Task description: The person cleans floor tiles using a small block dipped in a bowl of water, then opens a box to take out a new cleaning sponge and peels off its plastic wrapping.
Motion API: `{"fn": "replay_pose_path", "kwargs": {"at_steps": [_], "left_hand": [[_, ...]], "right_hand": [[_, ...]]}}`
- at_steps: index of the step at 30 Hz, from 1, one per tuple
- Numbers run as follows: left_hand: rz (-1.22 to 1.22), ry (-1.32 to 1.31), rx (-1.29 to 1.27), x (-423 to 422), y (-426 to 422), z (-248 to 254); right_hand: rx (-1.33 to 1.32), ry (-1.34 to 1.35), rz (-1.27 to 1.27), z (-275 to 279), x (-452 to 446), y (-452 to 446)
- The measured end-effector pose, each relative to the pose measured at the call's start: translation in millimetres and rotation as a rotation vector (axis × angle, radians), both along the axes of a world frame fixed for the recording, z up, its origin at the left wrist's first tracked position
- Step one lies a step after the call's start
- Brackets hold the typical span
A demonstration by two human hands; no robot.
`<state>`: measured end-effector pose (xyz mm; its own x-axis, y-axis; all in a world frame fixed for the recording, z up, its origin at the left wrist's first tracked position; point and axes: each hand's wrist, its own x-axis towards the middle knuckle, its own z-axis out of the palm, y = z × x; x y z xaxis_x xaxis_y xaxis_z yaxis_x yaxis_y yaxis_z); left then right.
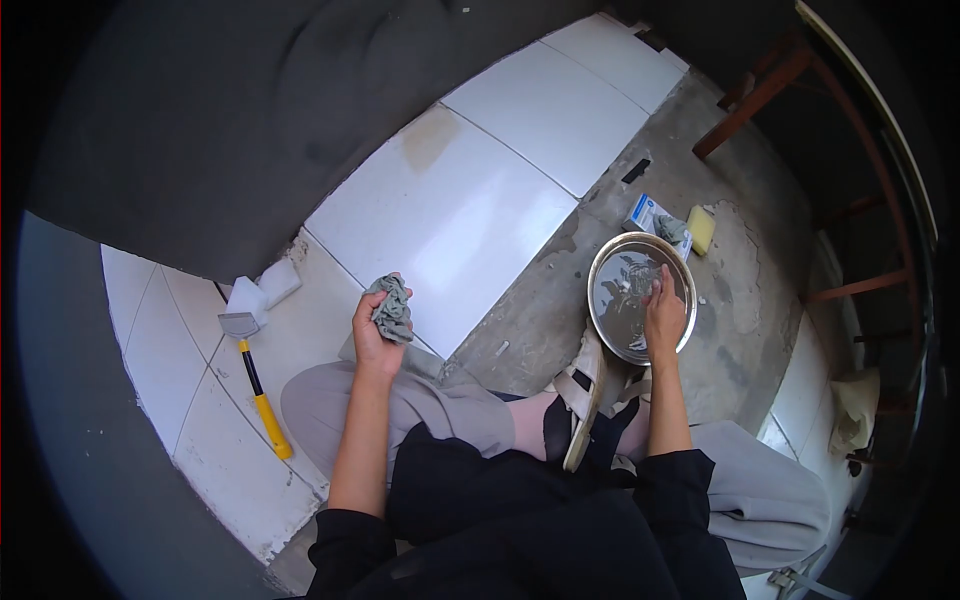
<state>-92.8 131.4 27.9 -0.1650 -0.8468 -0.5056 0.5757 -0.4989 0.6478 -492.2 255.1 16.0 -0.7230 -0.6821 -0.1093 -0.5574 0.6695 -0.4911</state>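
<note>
In my left hand is a crumpled grey-green cloth, with my fingers wrapped around it above the white tiles. My right hand reaches over a round metal basin that holds murky water. Its fingers are stretched out and apart, and nothing shows in them. Whether the fingertips touch the water I cannot tell. Just behind the basin lie a yellow sponge and a blue-and-white box with another grey cloth against it.
A scraper with a yellow-and-black handle lies at the left, near white blocks. White tiles, one with a brown stain, border rough concrete. A wooden frame stands at the right. My sandal is close to the basin.
</note>
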Motion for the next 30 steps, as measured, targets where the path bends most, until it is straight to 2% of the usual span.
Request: {"fn": "replay_pose_path", "kwargs": {"at_steps": [1, 4, 7, 10, 11, 15, 16, 18, 21, 30], "left_hand": [[-0.004, 0.004, -0.001, -1, 0, 0], [-0.025, 0.019, -0.021, -3, -2, -1], [-0.034, -0.027, -0.017, -5, -3, -6], [-0.023, -0.034, -0.010, -2, -3, -8], [-0.014, -0.038, -0.006, -2, -2, -8], [-0.002, -0.014, 0.006, -6, -5, -1], [0.001, 0.000, 0.010, -7, -6, -1], [-0.003, 0.003, 0.005, -6, -5, -2], [-0.007, -0.014, 0.003, -5, -6, -4], [-0.024, -0.035, 0.007, -5, -7, -5]], "right_hand": [[0.023, -0.091, -0.067, 14, 3, -3], [-0.095, 0.423, 0.261, -21, -16, 4], [0.208, -0.019, 0.025, -4, -15, -4], [-0.121, 0.322, 0.105, -40, -18, 8], [-0.134, 0.354, 0.142, -47, -20, 10], [0.003, 0.329, 0.348, -65, -16, 15], [0.035, 0.296, 0.316, -66, -13, 14], [-0.079, 0.297, 0.261, -68, -12, 11], [0.106, 0.290, 0.323, -62, -10, 6], [0.182, 0.242, 0.304, -72, -10, 1]]}}
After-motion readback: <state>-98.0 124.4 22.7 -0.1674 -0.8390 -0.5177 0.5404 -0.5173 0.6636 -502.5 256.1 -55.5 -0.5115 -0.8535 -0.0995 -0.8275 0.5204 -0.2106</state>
